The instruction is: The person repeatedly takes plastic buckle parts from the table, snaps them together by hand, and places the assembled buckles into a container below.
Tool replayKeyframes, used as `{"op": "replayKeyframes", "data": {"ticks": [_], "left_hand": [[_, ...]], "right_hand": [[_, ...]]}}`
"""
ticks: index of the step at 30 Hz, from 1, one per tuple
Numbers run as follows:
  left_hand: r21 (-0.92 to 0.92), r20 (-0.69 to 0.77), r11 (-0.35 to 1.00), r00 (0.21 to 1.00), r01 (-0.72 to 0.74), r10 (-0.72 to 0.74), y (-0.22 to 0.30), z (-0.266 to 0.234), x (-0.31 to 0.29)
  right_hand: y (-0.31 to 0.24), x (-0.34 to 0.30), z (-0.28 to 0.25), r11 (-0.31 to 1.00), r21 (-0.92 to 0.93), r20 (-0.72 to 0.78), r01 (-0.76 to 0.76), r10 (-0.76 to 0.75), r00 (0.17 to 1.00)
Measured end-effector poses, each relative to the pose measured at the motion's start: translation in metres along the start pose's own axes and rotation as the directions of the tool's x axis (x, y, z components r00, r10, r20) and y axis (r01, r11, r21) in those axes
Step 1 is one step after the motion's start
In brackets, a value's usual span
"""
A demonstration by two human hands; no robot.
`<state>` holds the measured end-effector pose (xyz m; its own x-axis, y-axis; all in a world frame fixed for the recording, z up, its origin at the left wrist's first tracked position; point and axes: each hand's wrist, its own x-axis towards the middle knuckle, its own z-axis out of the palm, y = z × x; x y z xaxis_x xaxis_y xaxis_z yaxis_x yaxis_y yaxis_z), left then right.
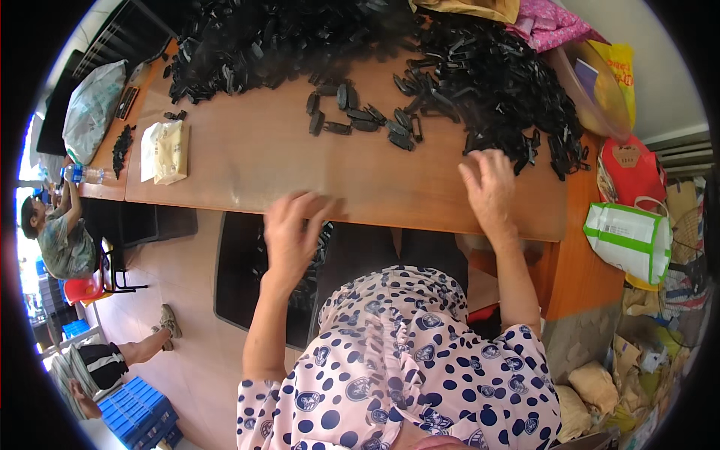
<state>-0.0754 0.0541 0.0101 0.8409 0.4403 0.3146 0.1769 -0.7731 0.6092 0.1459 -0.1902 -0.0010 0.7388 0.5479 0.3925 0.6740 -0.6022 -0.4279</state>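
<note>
My left hand [291, 229] hangs over the table's front edge, its fingers bent and smeared by motion. A dark blur shows beside its fingertips, and I cannot make out whether it is a held part. Below it a black bin [234, 289] with small black plastic parts inside stands under the table edge. My right hand [491, 191] is over the table, thumb apart from the fingers, at the near edge of a heap of black plastic parts [502, 97]. I see nothing in it. Several similar loose parts [364, 120] lie on the wooden table [247, 157] between the hands and the heaps.
Another large heap of black parts [285, 45] covers the table's far side. A packet of tissues [166, 154] lies at left. A white-green bag [630, 240] and red bag [632, 169] are at right. Two other people are at left, near blue crates [139, 412].
</note>
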Motion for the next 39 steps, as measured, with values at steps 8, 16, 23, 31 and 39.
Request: {"op": "replayKeyframes", "data": {"ticks": [8, 16, 23, 31, 39], "left_hand": [[0.363, 0.084, 0.876, 0.948, -0.317, 0.308, 0.032, 0.083, 0.079], [0.247, 0.076, 0.869, 0.903, -0.428, 0.423, 0.009, 0.131, 0.076], [0.0, 0.038, 0.973, 0.972, -0.23, 0.23, 0.004, 0.101, 0.05], [-0.136, -0.041, 0.981, 0.99, -0.142, 0.138, 0.003, 0.101, 0.024], [-0.214, -0.04, 0.954, 0.977, -0.212, 0.208, -0.005, 0.098, 0.026]], "right_hand": [[-0.013, 0.038, 0.016, 0.864, -0.478, 0.117, 0.156, -0.113, 0.987], [0.027, 0.026, 0.039, 0.784, -0.399, 0.191, 0.476, -0.437, 0.879], [0.007, 0.031, 0.04, 0.947, -0.051, 0.271, 0.317, -0.292, 0.917], [0.001, 0.029, 0.088, 0.543, 0.774, 0.462, -0.327, -0.13, 0.877], [-0.03, 0.017, 0.087, 0.291, 0.812, 0.546, -0.506, -0.076, 0.834]]}}
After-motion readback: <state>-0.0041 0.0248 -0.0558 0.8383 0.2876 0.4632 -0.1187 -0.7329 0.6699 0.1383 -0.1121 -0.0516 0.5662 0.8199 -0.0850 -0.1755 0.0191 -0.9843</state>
